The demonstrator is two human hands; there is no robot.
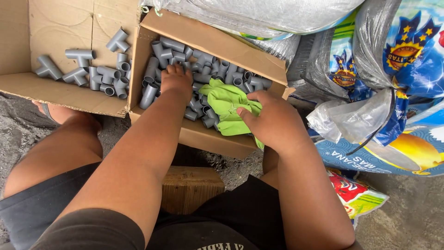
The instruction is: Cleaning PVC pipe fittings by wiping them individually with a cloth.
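**Loose fittings, a soft cloth and a flimsy box: where slips could come from**

While both hands are down in the right-hand cardboard box (203, 134), the risks are easily read. The left hand (175, 81) is laid on the heap of grey pipe fittings (203, 62), its fingers (172, 70) curled down among them; whether anything is actually gripped there cannot be told, since the fingertips are buried. The right hand (270, 118) is pressed onto the green cloth (226, 102), fingers together and closed over its edge, the cloth itself lying on the fittings toward the near wall of the box.

A fitting could be dragged out unnoticed if it were caught in a fold of the cloth. The pile is loose, so pieces may be tipped or rolled as the left hand is worked through it. The near wall looks soft and already bowed; leaned on, it could be buckled and the contents spilled onto the gritty floor (18, 129). The second box (69, 92), just beside, holds grey tee fittings (81, 56), and the two sorts could be mixed across the shared flap.
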